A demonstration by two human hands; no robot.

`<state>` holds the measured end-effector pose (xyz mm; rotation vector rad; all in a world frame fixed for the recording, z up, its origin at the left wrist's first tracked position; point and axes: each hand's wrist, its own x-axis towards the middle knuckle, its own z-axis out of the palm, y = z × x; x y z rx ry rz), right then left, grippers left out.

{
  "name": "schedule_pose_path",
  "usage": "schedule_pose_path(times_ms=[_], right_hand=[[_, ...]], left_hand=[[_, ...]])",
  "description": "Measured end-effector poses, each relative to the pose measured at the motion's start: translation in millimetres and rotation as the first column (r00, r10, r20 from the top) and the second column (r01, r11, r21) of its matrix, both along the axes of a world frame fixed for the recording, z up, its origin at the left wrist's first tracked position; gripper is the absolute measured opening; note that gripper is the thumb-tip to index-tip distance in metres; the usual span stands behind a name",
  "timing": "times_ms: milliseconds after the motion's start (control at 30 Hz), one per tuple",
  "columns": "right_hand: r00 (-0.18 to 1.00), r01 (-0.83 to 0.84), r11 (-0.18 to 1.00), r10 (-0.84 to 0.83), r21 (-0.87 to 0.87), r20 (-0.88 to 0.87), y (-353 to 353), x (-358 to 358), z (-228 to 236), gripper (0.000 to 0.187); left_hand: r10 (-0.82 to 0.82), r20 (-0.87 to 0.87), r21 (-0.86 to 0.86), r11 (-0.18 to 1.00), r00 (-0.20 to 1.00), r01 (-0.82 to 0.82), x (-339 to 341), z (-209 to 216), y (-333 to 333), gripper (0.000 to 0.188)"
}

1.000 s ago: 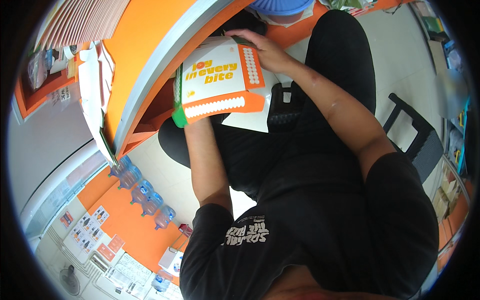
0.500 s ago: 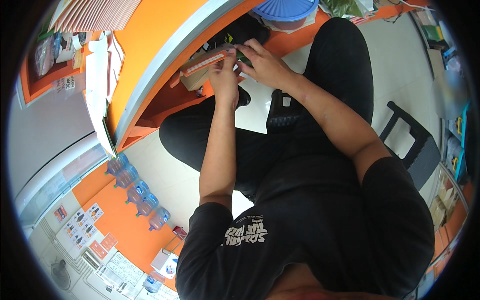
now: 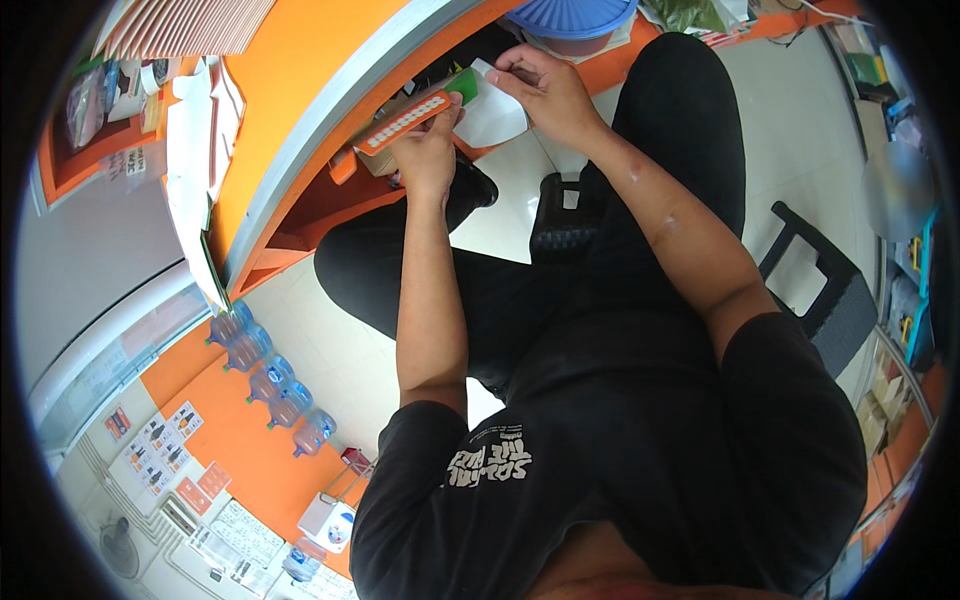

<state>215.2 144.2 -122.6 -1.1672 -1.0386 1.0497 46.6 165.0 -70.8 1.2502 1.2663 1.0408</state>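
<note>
My left hand (image 3: 428,160) is closed around a long, narrow orange piece with rows of white dots (image 3: 404,124); I cannot make out its kind. A green part (image 3: 464,84) shows beside its far end, by my left thumb. Right of that, a white sheet (image 3: 494,115) that looks like paper spreads out at a tilt. My right hand (image 3: 550,95) pinches the sheet's upper right edge between thumb and fingers. Both hands are over the opening beneath the orange counter, above my bent legs. Part of what lies behind the orange piece is hidden.
The orange counter (image 3: 290,75) with its grey curved edge runs close along the left. A blue-lidded tub (image 3: 575,18) stands at the top. A black stool (image 3: 825,280) is on the right. Several water bottles (image 3: 270,380) line the orange wall at lower left.
My right hand has moved up, away from my left, and the white sheet now shows spread between them. My left hand has shifted slightly left and down with the orange piece, whose dotted face shows more.
</note>
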Motion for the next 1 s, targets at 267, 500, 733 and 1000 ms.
schedule_pose_path(times_ms=[267,500,733,1000], right_hand=[[0.999,-0.034,0.994,0.037,0.101,-0.029,0,0,-2,0.027],[0.992,-0.088,0.996,0.085,0.026,0.098,-5,1,10,0.021],[0.996,-0.078,0.997,0.077,0.02,0.053,-6,4,13,0.026],[0.998,-0.057,0.998,0.057,-0.018,0.017,-7,-3,11,0.027]], left_hand=[[-0.09,0.03,0.071,0.994,0.996,0.087,-1,-17,-6,0.024],[-0.055,0.007,-0.021,0.998,0.998,0.055,9,-5,-12,0.023],[-0.04,0.153,-0.074,0.996,0.987,0.052,6,-11,-11,0.02],[-0.034,0.098,-0.082,0.996,0.995,0.042,5,-10,-13,0.02]])
